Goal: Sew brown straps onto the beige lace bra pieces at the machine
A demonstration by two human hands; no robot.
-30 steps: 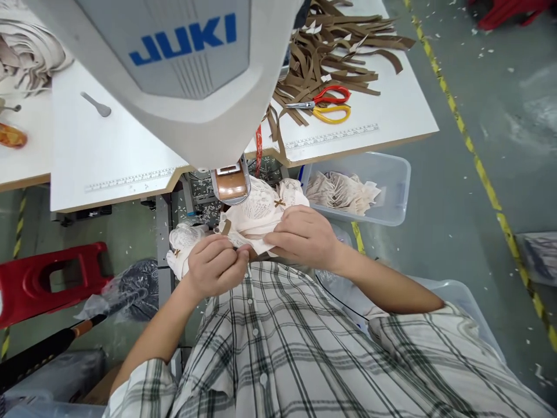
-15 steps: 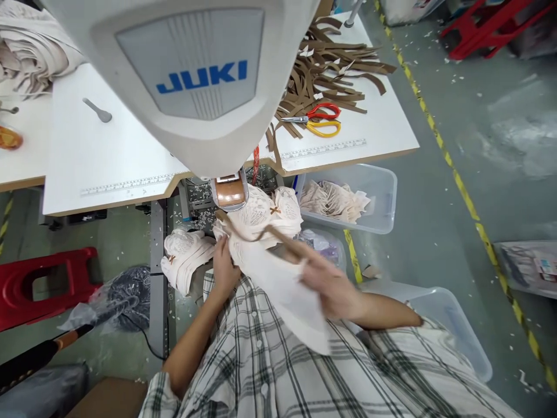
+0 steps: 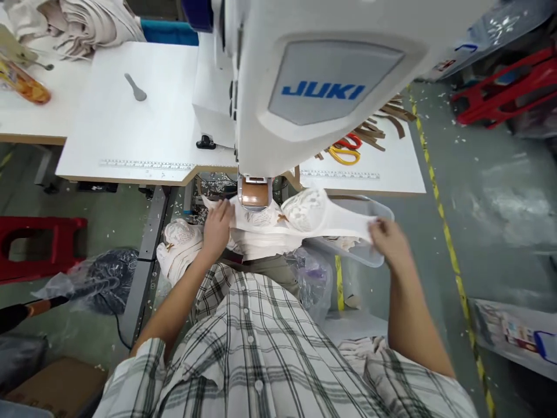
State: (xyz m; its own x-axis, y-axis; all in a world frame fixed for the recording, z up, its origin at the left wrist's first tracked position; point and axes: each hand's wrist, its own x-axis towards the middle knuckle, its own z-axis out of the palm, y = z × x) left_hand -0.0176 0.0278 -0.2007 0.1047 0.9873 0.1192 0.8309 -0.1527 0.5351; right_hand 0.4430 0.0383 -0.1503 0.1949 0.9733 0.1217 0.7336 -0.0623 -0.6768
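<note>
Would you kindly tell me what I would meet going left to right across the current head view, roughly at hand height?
Red plastic stool, stacked lace bras, the person's left hand, lace bra cup, the person's right hand, yellow-and-black floor tape.

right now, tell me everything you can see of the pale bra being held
The pale bra looks like soft cloth, with openwork lace cups and a small brown bow between them. It is spread sideways, its plain band held out by the right hand; the left hand is at the other end. The machine partly hides one cup.
</note>
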